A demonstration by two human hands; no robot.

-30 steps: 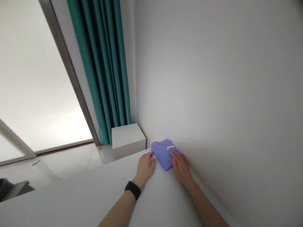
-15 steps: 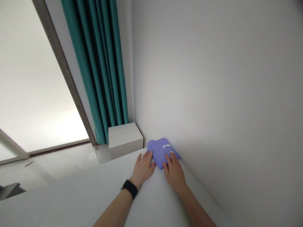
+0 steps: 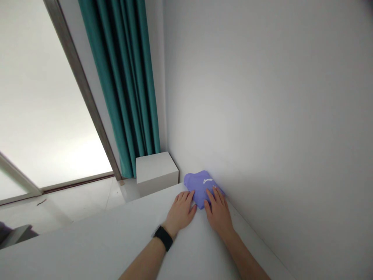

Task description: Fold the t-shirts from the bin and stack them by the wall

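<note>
A folded lavender garment [image 3: 201, 186] with a small white logo lies in the corner where the white tabletop [image 3: 87, 245] meets the wall. My left hand [image 3: 181, 212], with a black watch [image 3: 163, 238] on its wrist, rests flat on the tabletop, its fingertips against the garment's left side. My right hand [image 3: 218, 214] lies on the garment's lower right part, fingers spread. Neither hand grips the cloth. The hands cover the garment's near edge.
A white wall [image 3: 262, 97] rises along the table's right side. Beyond the far end stand a white box [image 3: 155, 173] and a teal curtain [image 3: 122, 77]. Left of these are a frosted glass pane [image 3: 49, 101], a glossy pale floor [image 3: 81, 200] and a dark object [image 3: 13, 235].
My left hand has moved slightly right and its fingers have drawn closer to the garment. My right hand remains on the cloth, and the view has shifted slightly.
</note>
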